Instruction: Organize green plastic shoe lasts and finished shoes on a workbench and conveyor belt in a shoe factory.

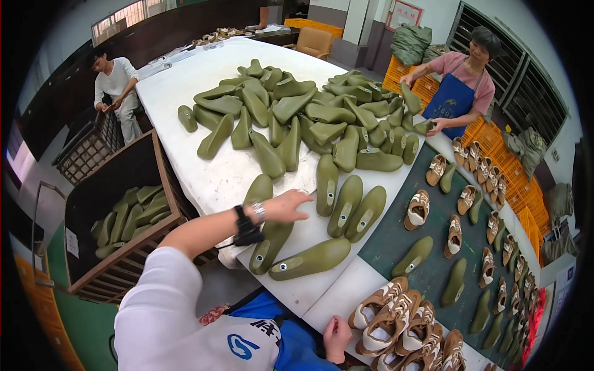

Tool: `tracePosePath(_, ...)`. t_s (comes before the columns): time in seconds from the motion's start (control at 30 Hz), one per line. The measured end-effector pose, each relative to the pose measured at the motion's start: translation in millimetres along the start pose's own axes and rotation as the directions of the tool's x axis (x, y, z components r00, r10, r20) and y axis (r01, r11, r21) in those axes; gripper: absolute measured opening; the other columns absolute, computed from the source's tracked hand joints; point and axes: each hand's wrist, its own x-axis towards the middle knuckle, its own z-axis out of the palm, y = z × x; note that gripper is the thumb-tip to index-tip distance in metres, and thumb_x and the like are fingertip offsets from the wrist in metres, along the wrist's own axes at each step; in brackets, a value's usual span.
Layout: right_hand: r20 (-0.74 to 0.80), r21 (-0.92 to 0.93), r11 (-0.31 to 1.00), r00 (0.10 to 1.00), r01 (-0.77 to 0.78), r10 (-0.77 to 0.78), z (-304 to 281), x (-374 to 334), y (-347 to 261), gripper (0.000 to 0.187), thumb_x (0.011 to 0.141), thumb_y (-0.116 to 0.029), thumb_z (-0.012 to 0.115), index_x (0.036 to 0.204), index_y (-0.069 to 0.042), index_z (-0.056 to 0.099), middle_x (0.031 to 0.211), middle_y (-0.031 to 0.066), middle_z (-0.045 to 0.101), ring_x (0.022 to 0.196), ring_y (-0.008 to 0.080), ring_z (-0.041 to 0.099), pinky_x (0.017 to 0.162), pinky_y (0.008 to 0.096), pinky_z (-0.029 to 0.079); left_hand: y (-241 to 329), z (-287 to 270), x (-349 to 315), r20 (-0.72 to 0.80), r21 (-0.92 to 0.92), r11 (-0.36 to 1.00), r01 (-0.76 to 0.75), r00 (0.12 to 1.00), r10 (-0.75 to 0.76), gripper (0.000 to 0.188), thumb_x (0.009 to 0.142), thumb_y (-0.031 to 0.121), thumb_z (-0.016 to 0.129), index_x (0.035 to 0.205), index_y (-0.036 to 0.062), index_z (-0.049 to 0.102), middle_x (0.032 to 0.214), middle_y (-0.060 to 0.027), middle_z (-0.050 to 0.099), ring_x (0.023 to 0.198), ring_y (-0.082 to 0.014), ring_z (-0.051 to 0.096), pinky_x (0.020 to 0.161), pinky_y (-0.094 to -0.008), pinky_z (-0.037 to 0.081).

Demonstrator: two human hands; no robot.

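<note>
My left hand [286, 206] reaches over the white table with its fingers stretched out and nothing in them. A metal watch and a black wrist unit are on that wrist. Beneath the hand and wrist lies a green shoe last [272, 244], partly covered. Another shoe last [311, 258] lies sideways just in front, and three stand or lie close to the right, among them one shoe last [346, 207]. My right hand [337, 337] rests low at the table's near edge, its fingers curled in with nothing visible in them, beside a cluster of brown and white sneakers [396, 315].
A heap of green lasts [284, 102] covers the middle of the white table [167, 93]. A wooden crate [124, 260] holding lasts stands at left. On the right, a green-topped conveyor [396, 210] carries sneakers and lasts. A co-worker in a blue apron [450, 102] handles lasts; another person sits at left.
</note>
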Motion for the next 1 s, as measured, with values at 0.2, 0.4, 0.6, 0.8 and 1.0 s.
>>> tracePosePath(0.2, 0.022, 0.0, 1.0, 1.0, 0.001, -0.001, -1.7, 4.2, -0.9, 0.006, 0.08, -0.007, 0.061, 0.083, -0.003, 0.063, 0.062, 0.0099, 0.057, 0.051, 0.0221, 0.055, 0.048, 0.0322, 0.043, 40.8, 48.3, -121.3, -0.236, -0.243, 0.939, 0.245, 0.924, -0.302, 0.06, 0.073, 0.019, 0.067, 0.127, 0.0074, 0.044, 0.138, -0.0261, 0.03, 0.129, -0.0401, 0.031, 0.105, -0.0408, 0.03)
tracePosePath(0.4, 0.052, 0.053, 0.998, 0.998, -0.019, 0.017, -4.4, 11.6, -12.8, 0.009, 0.078, -0.008, 0.062, 0.086, -0.004, 0.063, 0.067, 0.0098, 0.058, 0.053, 0.0258, 0.056, 0.048, 0.0368, 0.044, 51.1, 79.6, -111.2, -0.216, -0.503, 0.825, 0.257, 0.887, -0.408, 0.053, 0.07, 0.005, 0.059, 0.121, 0.0095, 0.046, 0.144, -0.0251, 0.024, 0.134, -0.0344, 0.028, 0.106, -0.0356, 0.029)
tracePosePath(0.6, 0.072, 0.158, 0.975, 0.983, 0.155, -0.168, -7.7, 70.5, -83.3, 0.04, 0.076, -0.011, 0.066, 0.114, -0.003, 0.054, 0.113, 0.0186, 0.053, 0.103, 0.0336, 0.053, 0.088, 0.0388, 0.044, 84.6, 119.7, -100.7, -0.192, -0.544, 0.83, 0.123, 0.945, -0.266, 0.053, 0.077, 0.014, 0.065, 0.126, 0.0102, 0.044, 0.146, -0.0246, 0.02, 0.136, -0.0359, 0.022, 0.108, -0.0371, 0.025)
tracePosePath(0.8, 0.19, 0.122, 0.962, 0.946, 0.244, -0.264, 30.3, 105.3, -94.0, 0.046, 0.074, -0.024, 0.07, 0.115, -0.007, 0.056, 0.115, 0.0142, 0.053, 0.113, 0.0365, 0.043, 0.099, 0.0491, 0.03, 59.9, 77.8, -93.0, -0.491, -0.124, 0.987, 0.102, 0.858, -0.15, 0.058, 0.077, 0.023, 0.067, 0.128, 0.0078, 0.043, 0.14, -0.0215, 0.032, 0.13, -0.043, 0.028, 0.104, -0.0491, 0.028)
tracePosePath(1.0, 0.189, 0.098, 0.973, 0.956, 0.208, -0.223, 37.7, 110.2, -102.4, 0.045, 0.073, -0.027, 0.071, 0.111, -0.008, 0.059, 0.111, 0.0113, 0.056, 0.11, 0.0347, 0.045, 0.098, 0.0497, 0.03, -31.0, 15.5, -118.4, -0.215, -0.707, 0.606, 0.364, 0.706, -0.675, 0.066, 0.071, 0.011, 0.064, 0.131, 0.0067, 0.037, 0.132, -0.0208, 0.04, 0.122, -0.0419, 0.037, 0.101, -0.0427, 0.033)
